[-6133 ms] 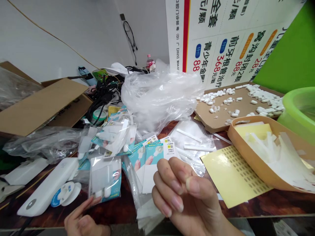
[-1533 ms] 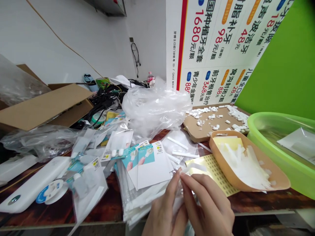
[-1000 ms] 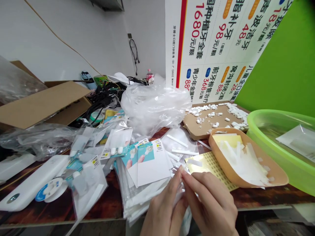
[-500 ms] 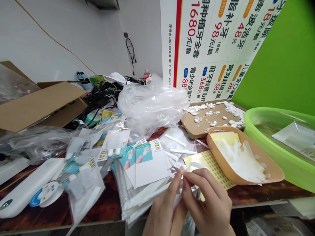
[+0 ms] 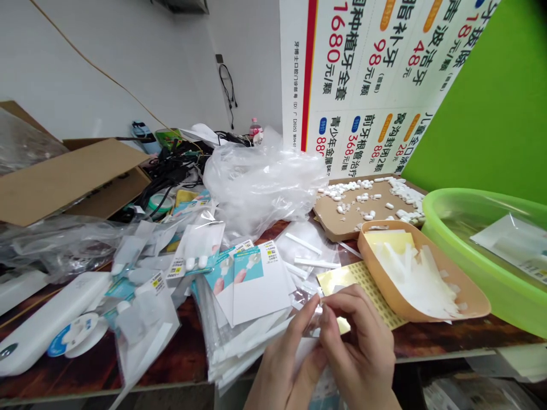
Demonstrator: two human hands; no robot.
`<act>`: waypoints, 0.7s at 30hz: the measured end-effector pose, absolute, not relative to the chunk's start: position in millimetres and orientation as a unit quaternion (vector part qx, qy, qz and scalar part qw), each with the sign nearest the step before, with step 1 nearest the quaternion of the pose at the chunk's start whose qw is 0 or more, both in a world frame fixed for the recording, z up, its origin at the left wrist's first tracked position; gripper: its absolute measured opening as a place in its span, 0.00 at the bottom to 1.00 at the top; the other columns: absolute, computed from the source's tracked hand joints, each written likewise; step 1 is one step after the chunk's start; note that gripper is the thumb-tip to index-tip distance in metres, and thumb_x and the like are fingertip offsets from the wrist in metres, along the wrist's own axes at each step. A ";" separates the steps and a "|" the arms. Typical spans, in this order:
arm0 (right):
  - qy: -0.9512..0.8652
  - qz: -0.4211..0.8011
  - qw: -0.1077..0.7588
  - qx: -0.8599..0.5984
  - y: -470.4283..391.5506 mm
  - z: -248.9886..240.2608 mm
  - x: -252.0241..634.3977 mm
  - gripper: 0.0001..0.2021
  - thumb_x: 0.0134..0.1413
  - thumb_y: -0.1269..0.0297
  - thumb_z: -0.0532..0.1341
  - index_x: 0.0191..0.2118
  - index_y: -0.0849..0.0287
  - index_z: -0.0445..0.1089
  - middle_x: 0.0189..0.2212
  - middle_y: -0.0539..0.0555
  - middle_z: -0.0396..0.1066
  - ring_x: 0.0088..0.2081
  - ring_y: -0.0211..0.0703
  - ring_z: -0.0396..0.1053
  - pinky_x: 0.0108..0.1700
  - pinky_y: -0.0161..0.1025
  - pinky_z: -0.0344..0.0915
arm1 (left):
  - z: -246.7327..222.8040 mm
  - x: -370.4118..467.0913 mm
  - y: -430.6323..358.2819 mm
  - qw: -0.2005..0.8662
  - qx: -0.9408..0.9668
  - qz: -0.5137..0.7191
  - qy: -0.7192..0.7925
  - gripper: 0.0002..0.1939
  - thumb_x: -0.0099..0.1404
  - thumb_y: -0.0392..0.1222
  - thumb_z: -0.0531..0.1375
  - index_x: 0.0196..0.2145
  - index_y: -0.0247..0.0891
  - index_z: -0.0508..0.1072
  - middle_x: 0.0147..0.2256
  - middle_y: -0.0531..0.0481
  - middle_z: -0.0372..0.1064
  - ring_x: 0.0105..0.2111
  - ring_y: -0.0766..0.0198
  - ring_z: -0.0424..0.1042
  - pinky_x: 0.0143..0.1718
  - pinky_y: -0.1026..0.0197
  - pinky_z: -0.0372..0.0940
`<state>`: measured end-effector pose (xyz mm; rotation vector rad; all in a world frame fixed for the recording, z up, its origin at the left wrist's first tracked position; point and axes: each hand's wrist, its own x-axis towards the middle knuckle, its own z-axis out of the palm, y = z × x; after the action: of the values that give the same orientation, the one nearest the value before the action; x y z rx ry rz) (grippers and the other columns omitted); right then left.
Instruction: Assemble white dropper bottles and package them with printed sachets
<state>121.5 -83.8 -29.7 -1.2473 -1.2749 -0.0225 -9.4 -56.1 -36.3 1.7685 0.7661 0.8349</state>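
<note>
messy dark reddish worktop (image 5: 190, 346), pretty much buried, left hand (image 5: 284, 359) and right hand (image 5: 363, 341) both in a narrow pinching grip on a clear bag (image 5: 315, 324) by the front edge, orange tray (image 5: 477, 303) and green tub (image 5: 464, 196) off right, cardboard box (image 5: 64, 176) left, sideways price poster (image 5: 371, 74) behind, pale wall (image 5: 141, 51)

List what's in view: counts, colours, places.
Cards: several, teal-white, centre
Bags: uncounted, clear, under cards
Filled packets: several, clear, left
Device: one, white, left
Tray: one, orange, right
Strips: many, white, in tray
Sheet: one, yellow, by tray
Basin: one, green, far right
Cardboard: one, brown, back right
Pieces: many, white, on cardboard
Large bag: one, clear, back
Box: one, brown, left
Cables: uncounted, black, back
Bottle: one, pink, back
Poster: one, white, back
Packet: apparently one, clear, between hands
Left hand: one, front
Right hand: one, front
</note>
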 end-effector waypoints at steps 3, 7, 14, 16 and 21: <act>-0.546 0.000 0.632 -0.550 -81.0 -28.8 121.6 0.07 0.59 0.77 0.56 0.38 0.58 0.67 0.27 0.48 0.64 0.27 0.33 0.64 0.26 0.29 0.63 | -37.3 -8.4 -54.9 0.507 0.722 0.343 0.322 0.22 0.71 0.50 0.56 0.62 0.56 0.64 0.59 0.55 0.70 0.57 0.62 0.70 0.57 0.64 0.62; -0.536 0.015 0.619 -0.574 -78.0 -28.4 122.8 0.06 0.60 0.75 0.56 0.35 0.57 0.66 0.25 0.47 0.62 0.25 0.33 0.62 0.25 0.30 0.61 | -40.1 -9.4 -53.7 0.521 0.707 0.320 0.355 0.21 0.71 0.48 0.56 0.60 0.47 0.67 0.56 0.49 0.72 0.54 0.57 0.72 0.54 0.61 0.65; -0.505 0.093 0.649 -0.562 -79.0 -40.3 122.0 0.05 0.61 0.73 0.56 0.35 0.57 0.65 0.28 0.48 0.63 0.26 0.34 0.64 0.26 0.32 0.63 | -38.9 -14.9 -57.7 0.525 0.693 0.307 0.387 0.20 0.70 0.50 0.56 0.58 0.48 0.70 0.58 0.50 0.71 0.58 0.56 0.69 0.57 0.59 0.62; -0.491 0.121 0.659 -0.556 -79.6 -43.6 121.3 0.04 0.62 0.71 0.57 0.35 0.56 0.66 0.29 0.48 0.64 0.27 0.35 0.65 0.27 0.33 0.63 | -38.1 -16.1 -59.3 0.534 0.685 0.311 0.387 0.20 0.70 0.51 0.56 0.57 0.48 0.71 0.58 0.50 0.71 0.58 0.55 0.68 0.58 0.58 0.61; -0.382 0.124 0.723 -0.562 -79.1 -40.6 129.0 0.05 0.63 0.64 0.58 0.35 0.56 0.65 0.24 0.46 0.65 0.24 0.35 0.65 0.28 0.33 0.63 | -43.1 -20.7 -59.9 0.561 0.662 0.309 0.390 0.20 0.70 0.53 0.56 0.56 0.46 0.70 0.52 0.47 0.75 0.54 0.54 0.71 0.58 0.55 0.61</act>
<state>129.0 -79.1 -40.6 -1.2414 -0.8432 0.2744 -20.7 -59.9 -43.1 1.5597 0.9185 0.7289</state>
